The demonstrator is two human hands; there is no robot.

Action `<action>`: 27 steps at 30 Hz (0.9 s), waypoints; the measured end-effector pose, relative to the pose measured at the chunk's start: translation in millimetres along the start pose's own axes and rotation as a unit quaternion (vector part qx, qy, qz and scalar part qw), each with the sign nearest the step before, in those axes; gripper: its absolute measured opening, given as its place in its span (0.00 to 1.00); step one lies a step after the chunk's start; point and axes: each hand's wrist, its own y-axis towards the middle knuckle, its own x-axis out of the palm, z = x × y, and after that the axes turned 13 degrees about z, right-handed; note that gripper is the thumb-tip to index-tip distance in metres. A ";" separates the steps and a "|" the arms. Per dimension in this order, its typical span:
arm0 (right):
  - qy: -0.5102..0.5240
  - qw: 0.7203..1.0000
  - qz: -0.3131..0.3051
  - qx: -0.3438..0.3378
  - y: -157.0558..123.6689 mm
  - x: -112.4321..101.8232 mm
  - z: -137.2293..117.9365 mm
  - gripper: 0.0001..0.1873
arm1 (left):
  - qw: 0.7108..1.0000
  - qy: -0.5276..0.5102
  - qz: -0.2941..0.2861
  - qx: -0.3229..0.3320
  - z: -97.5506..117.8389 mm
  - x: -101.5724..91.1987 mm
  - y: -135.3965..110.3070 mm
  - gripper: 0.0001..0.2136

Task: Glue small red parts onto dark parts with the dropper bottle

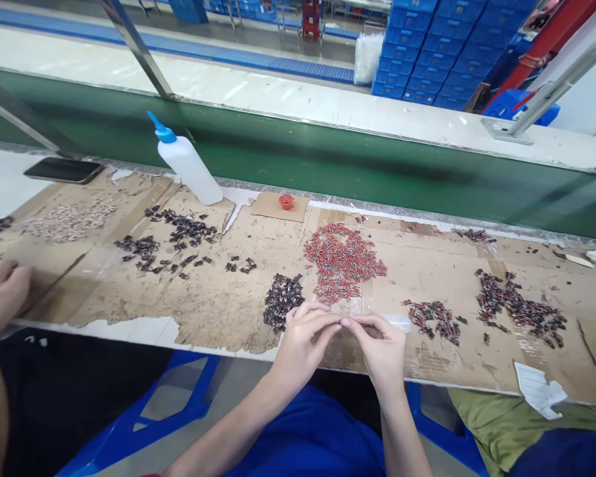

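Observation:
My left hand (305,334) and my right hand (377,344) meet fingertip to fingertip above the cardboard near the front edge. Both are closed in a pinch; whatever lies between the fingertips is too small to make out. Just beyond them spreads a large pile of small red and silver parts (345,260). A dense heap of small black parts (282,299) lies beside my left hand. Close behind my right hand rests a clear plastic piece (398,322), partly covered by the hand. To its right is a small group of red and black parts (436,319).
At the left edge another person's hand (0,291) rests on the cardboard. A white squeeze bottle (191,165) stands near a phone (63,169). A red cap (286,201) sits at the back. More black parts (183,228) and red-black parts (521,308) lie to either side.

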 end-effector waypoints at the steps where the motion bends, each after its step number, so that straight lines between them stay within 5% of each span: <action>1: -0.003 1.000 0.000 -0.004 -1.8 -1.1 -0.2 0.12 | 1.000 -0.013 -0.008 -0.007 0.6 -1.0 0.0 0.08; 10: 0.014 1.000 -0.015 -0.006 -13.2 -5.7 -7.3 0.09 | 0.987 -0.135 -0.013 -0.086 15.0 -8.5 2.4 0.06; 17: -0.014 0.990 -0.093 -0.106 -17.7 -17.6 -15.5 0.06 | 0.979 -0.160 0.012 -0.130 19.0 -11.7 2.7 0.05; 27: -0.046 0.976 -0.069 -0.200 -16.6 -17.9 -18.5 0.06 | 0.969 -0.201 -0.015 -0.144 19.5 -11.8 1.8 0.07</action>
